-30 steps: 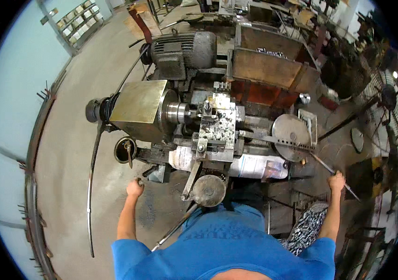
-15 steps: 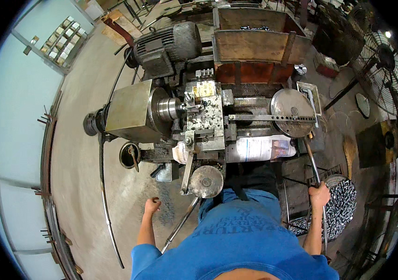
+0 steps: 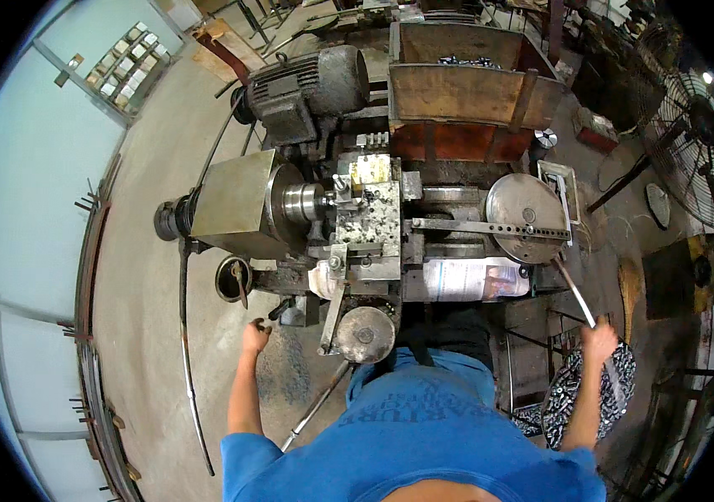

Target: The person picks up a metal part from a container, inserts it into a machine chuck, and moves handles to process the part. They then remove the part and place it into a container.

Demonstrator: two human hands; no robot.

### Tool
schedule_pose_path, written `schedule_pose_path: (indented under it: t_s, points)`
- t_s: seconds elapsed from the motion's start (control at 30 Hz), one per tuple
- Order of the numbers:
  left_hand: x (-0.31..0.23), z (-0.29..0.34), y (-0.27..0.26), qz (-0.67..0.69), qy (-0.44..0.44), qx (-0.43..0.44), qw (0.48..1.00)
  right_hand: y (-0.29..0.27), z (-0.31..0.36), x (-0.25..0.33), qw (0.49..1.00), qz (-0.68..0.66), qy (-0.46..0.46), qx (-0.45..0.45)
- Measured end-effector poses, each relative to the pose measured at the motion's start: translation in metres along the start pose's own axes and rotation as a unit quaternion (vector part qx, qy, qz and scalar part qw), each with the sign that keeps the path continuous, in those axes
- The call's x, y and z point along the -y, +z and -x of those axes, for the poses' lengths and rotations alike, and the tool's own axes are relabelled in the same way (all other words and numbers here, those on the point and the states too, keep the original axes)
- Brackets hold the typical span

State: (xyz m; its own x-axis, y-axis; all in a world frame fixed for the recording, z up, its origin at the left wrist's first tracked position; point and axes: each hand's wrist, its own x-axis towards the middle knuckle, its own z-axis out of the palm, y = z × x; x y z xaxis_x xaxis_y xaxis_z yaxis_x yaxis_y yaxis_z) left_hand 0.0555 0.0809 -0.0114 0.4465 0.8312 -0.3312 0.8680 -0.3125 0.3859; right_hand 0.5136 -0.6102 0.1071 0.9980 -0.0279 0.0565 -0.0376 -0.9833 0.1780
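Observation:
My right hand [image 3: 598, 342] is wrapped round the metal lever bar [image 3: 576, 294], which runs up to the large round disc [image 3: 526, 207] at the machine's right. Off the left side of the machine hangs my left hand [image 3: 256, 335], its fingers curled; whatever it may hold is too small to make out. Just beyond it are a dark-handled tool [image 3: 281, 309] and a round pot [image 3: 234, 279] with a brush-like stick in it. The lathe's spindle [image 3: 305, 202] faces a tool block [image 3: 369, 213] strewn with dark chips. A smaller disc [image 3: 365, 335] with its own lever [image 3: 317, 406] sits close to my body.
Behind the machine stand a motor [image 3: 307, 88] and a rusty metal bin [image 3: 474, 88] with small parts inside. A basket of shiny small metal pieces [image 3: 566, 406] is beside my right forearm. At the far right is a fan [image 3: 700, 125]. A long rod [image 3: 192, 368] hangs at the left.
My right hand has swung the lever outward to the right and a little away from me. My left hand has moved forward and slightly left, toward the pot.

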Motion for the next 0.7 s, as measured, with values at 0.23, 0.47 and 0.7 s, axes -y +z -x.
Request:
schedule_pose_path:
  t_s: [0.23, 0.47, 0.7]
  points:
    - [-0.060, -0.032, 0.012, -0.219, 0.159, 0.010, 0.963, -0.012, -0.130, 0.026, 0.996, 0.026, 0.015, -0.088]
    - [-0.029, -0.035, 0.116, -0.006, -0.020, -0.127, 0.992, -0.036, -0.068, 0.073, 0.943, -0.174, -0.110, -0.263]
    - [-0.053, -0.015, 0.036, -0.205, 0.087, -0.012, 0.975, -0.129, -0.047, 0.168, 0.846, -0.427, -0.268, -0.174]
